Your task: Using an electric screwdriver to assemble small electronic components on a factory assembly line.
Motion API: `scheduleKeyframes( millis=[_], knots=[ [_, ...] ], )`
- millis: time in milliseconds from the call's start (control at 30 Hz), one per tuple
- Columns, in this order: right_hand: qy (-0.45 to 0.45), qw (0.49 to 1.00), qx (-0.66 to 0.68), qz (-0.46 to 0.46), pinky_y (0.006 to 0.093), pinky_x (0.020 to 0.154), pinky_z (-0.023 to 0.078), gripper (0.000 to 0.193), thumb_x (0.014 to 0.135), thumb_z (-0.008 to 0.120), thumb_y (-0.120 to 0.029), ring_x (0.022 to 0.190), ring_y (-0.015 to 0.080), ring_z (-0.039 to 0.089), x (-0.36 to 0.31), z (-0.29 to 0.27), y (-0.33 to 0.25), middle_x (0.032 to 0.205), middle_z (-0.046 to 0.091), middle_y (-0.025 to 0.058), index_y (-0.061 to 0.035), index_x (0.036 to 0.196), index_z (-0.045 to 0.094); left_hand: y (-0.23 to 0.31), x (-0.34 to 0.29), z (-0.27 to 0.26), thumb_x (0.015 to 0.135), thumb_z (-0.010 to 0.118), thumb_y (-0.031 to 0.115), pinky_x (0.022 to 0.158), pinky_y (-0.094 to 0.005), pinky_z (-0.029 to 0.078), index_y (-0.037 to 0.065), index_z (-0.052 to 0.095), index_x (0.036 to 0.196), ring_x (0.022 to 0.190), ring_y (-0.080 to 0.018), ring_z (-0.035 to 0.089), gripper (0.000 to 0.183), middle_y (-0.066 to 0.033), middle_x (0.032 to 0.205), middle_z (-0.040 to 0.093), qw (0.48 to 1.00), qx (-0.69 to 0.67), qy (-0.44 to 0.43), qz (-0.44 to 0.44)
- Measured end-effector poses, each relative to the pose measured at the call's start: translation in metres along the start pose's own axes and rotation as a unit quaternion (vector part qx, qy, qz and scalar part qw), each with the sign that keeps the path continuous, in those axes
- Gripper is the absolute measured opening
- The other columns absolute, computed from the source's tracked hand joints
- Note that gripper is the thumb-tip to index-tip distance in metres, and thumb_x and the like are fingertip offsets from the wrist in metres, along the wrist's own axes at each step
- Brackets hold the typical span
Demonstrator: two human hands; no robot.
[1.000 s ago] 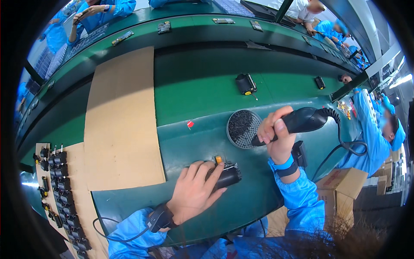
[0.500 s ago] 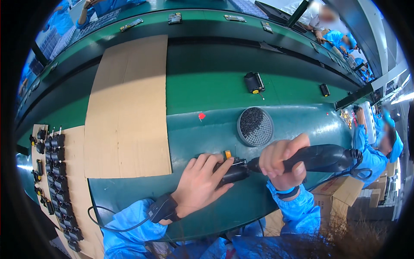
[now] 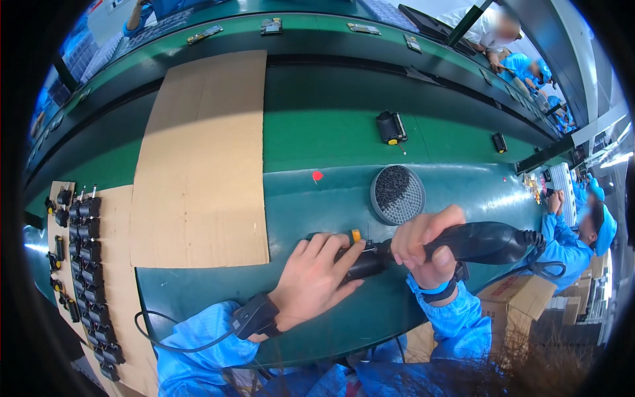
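**Two hands, one small black part and a power tool**

The left hand lies flat on the green surface, fingers spread over a small black plastic part with a yellow tab, pressing it down. The right hand is wrapped tight around the handle of a black electric screwdriver. Its tip touches the small part, right beside the left fingers. Just behind the hands sits a round grey dish full of tiny dark screws. A big flat sheet of brown cardboard lies to the left. Rows of more small black parts sit at the far left edge
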State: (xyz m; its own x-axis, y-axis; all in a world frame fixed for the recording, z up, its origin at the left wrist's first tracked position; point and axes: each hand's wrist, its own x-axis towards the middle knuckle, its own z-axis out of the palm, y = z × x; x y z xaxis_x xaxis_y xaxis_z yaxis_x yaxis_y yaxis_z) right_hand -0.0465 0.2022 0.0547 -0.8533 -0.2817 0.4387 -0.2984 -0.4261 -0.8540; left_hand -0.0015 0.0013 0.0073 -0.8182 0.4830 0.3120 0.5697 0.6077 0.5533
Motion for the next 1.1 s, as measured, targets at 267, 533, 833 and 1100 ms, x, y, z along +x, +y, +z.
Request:
scheduleKeyframes(
  millis=[267,533,833,1100],
  knots=[
    [-0.004,0.998,-0.056,0.025,0.0327,0.049,0.045,0.023,0.093,0.066,-0.012,0.049,0.014,0.047,0.0,0.005,0.001,0.062,0.048,0.0042,-0.0084,0.093,0.043,0.0,0.001,0.0,0.08,0.078,0.032,0.086,-0.0378,0.046,0.006,0.062,0.131,0.109,-0.0262,0.055,0.059,-0.0082,0.117,0.055,1.0,0.004,-0.003,-0.001],
    [-0.042,0.988,-0.147,0.032,0.0334,0.049,0.046,0.023,0.091,0.065,-0.003,0.05,0.0136,0.046,-0.001,0.0,0.004,0.061,0.05,0.0055,-0.0072,0.086,0.043,0.0,-0.001,0.001,0.082,0.078,0.034,0.085,-0.0401,0.047,0.005,0.063,0.131,0.108,-0.0293,0.056,0.059,-0.0095,0.119,0.057,1.0,-0.004,0.0,0.0],
    [-0.007,0.999,-0.036,0.027,0.0323,0.048,0.047,0.024,0.092,0.068,-0.01,0.049,0.0142,0.048,0.002,0.0,0.005,0.063,0.049,0.005,-0.0064,0.093,0.045,0.004,-0.002,0.0,0.081,0.079,0.034,0.085,-0.0402,0.047,0.005,0.063,0.132,0.105,-0.0287,0.056,0.061,-0.0093,0.117,0.058,1.0,0.008,-0.006,-0.007],
    [-0.007,0.997,0.071,-0.003,0.0356,0.059,0.053,0.028,0.087,0.076,-0.009,0.059,0.0185,0.057,-0.008,-0.014,0.003,0.076,0.056,0.0096,-0.0039,0.099,0.051,0.003,0.001,0.0,0.081,0.079,0.034,0.084,-0.0395,0.047,0.005,0.063,0.132,0.106,-0.0286,0.056,0.061,-0.0096,0.117,0.058,1.0,0.006,-0.001,0.002]
  ],
)
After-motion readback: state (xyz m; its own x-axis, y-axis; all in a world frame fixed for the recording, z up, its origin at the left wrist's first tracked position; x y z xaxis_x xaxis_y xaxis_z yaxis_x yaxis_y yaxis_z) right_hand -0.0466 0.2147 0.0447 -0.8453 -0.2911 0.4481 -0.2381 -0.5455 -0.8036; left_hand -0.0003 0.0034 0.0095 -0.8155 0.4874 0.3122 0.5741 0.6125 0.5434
